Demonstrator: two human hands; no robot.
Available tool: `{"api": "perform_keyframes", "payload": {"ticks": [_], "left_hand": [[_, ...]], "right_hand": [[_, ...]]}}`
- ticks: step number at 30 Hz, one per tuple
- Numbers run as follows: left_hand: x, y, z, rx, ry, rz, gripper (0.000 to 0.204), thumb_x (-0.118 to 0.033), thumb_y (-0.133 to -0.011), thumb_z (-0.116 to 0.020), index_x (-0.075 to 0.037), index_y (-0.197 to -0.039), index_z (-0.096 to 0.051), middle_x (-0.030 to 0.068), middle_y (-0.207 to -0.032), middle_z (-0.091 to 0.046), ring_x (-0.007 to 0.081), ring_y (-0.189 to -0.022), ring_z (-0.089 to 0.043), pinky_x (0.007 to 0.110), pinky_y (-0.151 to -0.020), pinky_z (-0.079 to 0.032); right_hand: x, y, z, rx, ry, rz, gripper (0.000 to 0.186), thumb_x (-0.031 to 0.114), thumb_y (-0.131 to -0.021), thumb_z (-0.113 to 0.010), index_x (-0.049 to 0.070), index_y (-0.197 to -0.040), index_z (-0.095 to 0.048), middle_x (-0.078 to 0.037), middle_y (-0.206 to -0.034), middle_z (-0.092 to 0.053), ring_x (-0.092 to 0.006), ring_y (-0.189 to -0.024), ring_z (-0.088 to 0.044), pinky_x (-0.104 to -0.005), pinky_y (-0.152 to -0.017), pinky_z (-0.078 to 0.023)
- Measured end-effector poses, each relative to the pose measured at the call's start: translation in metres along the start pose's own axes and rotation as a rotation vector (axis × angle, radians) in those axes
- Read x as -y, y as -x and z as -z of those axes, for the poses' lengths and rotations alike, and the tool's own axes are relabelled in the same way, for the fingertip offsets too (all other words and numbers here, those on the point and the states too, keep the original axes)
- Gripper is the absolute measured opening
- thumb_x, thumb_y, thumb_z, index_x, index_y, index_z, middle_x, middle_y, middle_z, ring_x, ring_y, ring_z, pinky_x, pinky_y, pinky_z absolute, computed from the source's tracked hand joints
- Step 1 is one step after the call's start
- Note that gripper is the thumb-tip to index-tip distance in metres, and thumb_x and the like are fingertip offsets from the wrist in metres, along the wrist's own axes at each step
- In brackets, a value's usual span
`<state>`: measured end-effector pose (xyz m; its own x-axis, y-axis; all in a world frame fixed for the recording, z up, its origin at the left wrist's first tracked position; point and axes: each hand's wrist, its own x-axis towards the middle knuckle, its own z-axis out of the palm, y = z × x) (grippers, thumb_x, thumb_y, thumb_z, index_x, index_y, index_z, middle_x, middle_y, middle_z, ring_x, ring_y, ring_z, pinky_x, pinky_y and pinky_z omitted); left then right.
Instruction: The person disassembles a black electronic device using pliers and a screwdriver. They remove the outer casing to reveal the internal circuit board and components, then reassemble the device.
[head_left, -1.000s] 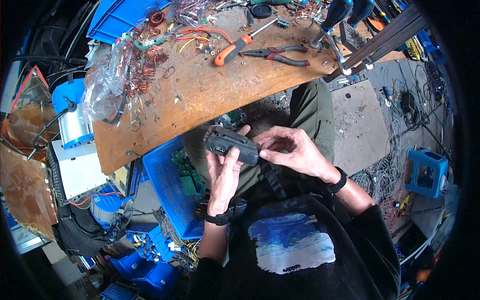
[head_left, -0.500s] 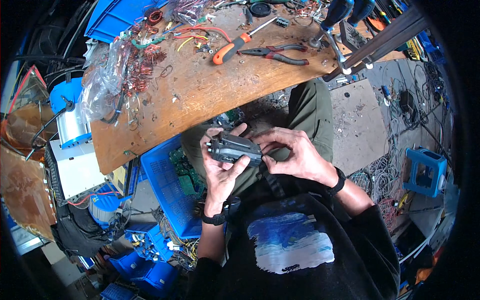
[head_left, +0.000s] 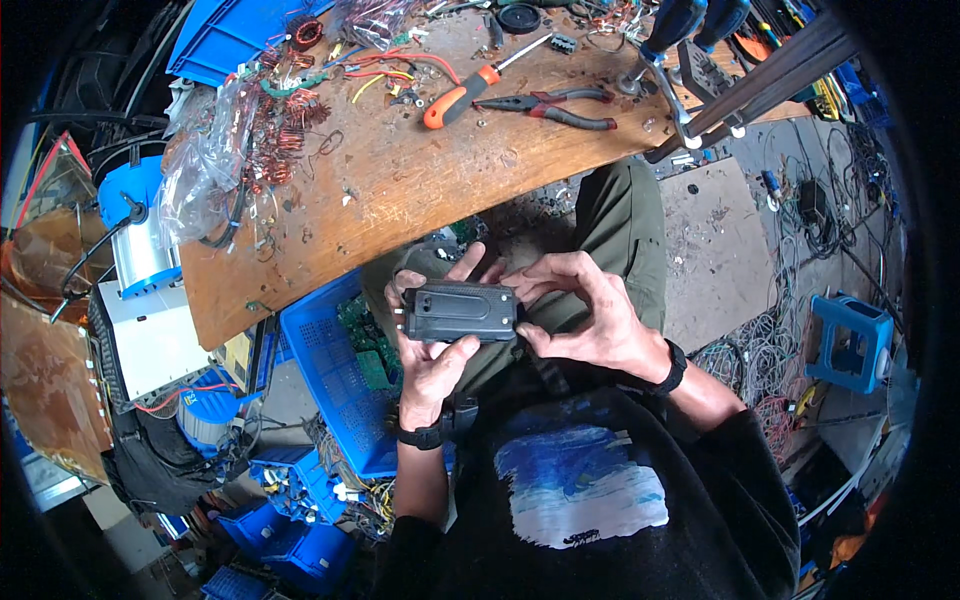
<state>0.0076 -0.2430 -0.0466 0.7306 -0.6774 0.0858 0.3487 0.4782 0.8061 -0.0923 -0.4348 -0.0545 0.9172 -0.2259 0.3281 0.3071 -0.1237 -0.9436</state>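
A black two-way radio lies level above my lap, with a ribbed back panel facing up and small metal studs near its right end. Pale short stubs stick out of its left end. My left hand is closed round the left part, thumb on the near edge and fingers along the far side. At the right end, my right hand grips the radio between thumb and bent fingers; part of those fingertips is hidden behind it.
On the wooden bench lie an orange-handled screwdriver, pliers, copper coils and plastic bags. A blue crate with green circuit boards stands left of my legs. Cables cover the floor at right.
Both hands have turned the radio so that its flat back panel faces up, where a narrower side showed before. My right thumb and fingers have spread a little further apart at its end.
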Motion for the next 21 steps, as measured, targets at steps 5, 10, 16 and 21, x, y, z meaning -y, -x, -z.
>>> {"api": "perform_keyframes", "payload": {"ticks": [5,10,16,21], "left_hand": [[-0.002,0.004,0.002,-0.011,0.018,0.043,0.080,0.005,-0.081,-0.075,-0.029,-0.143,-0.039,0.0312,-0.163,-0.030,0.0531,-0.148,-0.034,0.063,-0.120,-0.036],[0.002,-0.001,0.006,0.100,-0.077,0.008,0.074,0.008,-0.084,-0.075,-0.025,-0.139,-0.038,0.0308,-0.164,-0.027,0.0480,-0.151,-0.032,0.060,-0.120,-0.037],[0.006,-0.001,0.015,0.239,-0.354,-0.032,0.098,0.012,-0.086,-0.072,-0.036,-0.157,-0.026,0.0286,-0.163,-0.029,0.0415,-0.152,-0.033,0.054,-0.121,-0.036],[0.019,0.009,0.005,0.045,-0.252,0.036,0.076,0.001,-0.080,-0.086,-0.013,-0.142,-0.045,0.0265,-0.161,-0.037,0.0355,-0.147,-0.044,0.048,-0.116,-0.046]], "right_hand": [[0.001,-0.005,0.005,0.100,-0.082,-0.125,0.062,0.014,-0.078,-0.091,0.002,-0.130,-0.060,-0.015,-0.127,-0.067,-0.0235,-0.111,-0.069,-0.0380,-0.098,-0.058],[0.001,-0.006,0.005,0.144,-0.074,-0.177,0.056,0.018,-0.080,-0.090,0.003,-0.127,-0.065,-0.014,-0.130,-0.065,-0.0253,-0.112,-0.067,-0.0384,-0.097,-0.057],[0.001,-0.013,0.004,0.112,0.148,0.040,0.052,0.018,-0.079,-0.089,0.004,-0.124,-0.068,-0.013,-0.124,-0.066,-0.0313,-0.110,-0.066,-0.0412,-0.098,-0.055],[0.009,-0.015,0.007,0.135,0.241,0.106,0.046,0.019,-0.077,-0.089,0.004,-0.117,-0.071,-0.012,-0.115,-0.066,-0.0315,-0.108,-0.066,-0.0422,-0.093,-0.054]]}}
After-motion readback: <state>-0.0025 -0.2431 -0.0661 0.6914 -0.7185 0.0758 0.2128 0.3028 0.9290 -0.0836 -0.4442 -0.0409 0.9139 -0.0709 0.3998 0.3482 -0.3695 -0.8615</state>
